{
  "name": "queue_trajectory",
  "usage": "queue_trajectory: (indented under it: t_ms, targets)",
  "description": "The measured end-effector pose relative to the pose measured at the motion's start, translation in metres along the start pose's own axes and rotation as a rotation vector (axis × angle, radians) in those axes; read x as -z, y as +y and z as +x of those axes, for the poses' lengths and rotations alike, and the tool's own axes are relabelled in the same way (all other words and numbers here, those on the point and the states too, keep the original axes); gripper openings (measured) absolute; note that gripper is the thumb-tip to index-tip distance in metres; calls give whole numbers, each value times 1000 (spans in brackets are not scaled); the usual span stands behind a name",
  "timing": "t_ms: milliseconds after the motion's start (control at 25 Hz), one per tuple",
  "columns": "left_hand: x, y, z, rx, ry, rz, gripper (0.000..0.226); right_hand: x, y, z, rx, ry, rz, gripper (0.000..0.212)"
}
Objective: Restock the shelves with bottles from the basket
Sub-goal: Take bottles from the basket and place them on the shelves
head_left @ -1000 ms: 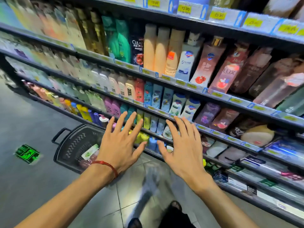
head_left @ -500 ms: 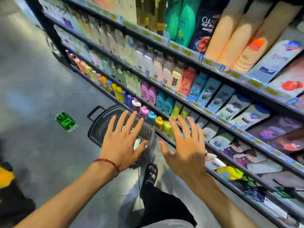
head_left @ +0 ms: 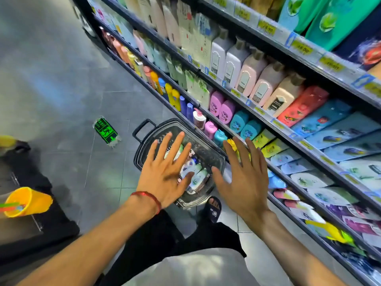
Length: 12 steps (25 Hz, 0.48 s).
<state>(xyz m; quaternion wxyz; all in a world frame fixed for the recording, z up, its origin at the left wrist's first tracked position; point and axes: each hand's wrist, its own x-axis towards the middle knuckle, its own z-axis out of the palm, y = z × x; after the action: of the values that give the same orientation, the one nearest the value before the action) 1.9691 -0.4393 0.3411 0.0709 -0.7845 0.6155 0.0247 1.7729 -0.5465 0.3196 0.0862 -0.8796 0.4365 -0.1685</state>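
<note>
A black shopping basket (head_left: 214, 155) stands on the floor against the bottom of the shelves (head_left: 274, 122), and several white and green bottles (head_left: 195, 172) lie in it. My left hand (head_left: 165, 172), a red string round its wrist, hovers over the basket with fingers spread and holds nothing. My right hand (head_left: 245, 174) is spread the same way just right of the basket, in front of the low shelf rows, and is also empty. Part of the basket's contents is hidden under my left hand.
Shelves packed with coloured bottles and pouches run along the right. A green exit sticker (head_left: 106, 131) marks the grey tiled floor. A yellow cup (head_left: 26, 201) sits on a dark stand at the left. My sandalled foot (head_left: 213, 209) is beside the basket.
The view has tilted down and closed in on the basket. Both spread hands now sit lower, the left directly over the bottles in the basket.
</note>
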Motion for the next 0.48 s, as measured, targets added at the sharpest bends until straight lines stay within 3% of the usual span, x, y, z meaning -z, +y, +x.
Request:
queue_trajectory:
  t_ms: [160, 480]
  targets:
    - [-31, -55, 31, -66, -62, -30, 77, -34, -36, 18, -62, -5, -32, 66]
    - [-94, -163, 92, -408, -174, -76, 79, -115, -142, 28, -460, -53, -88, 65]
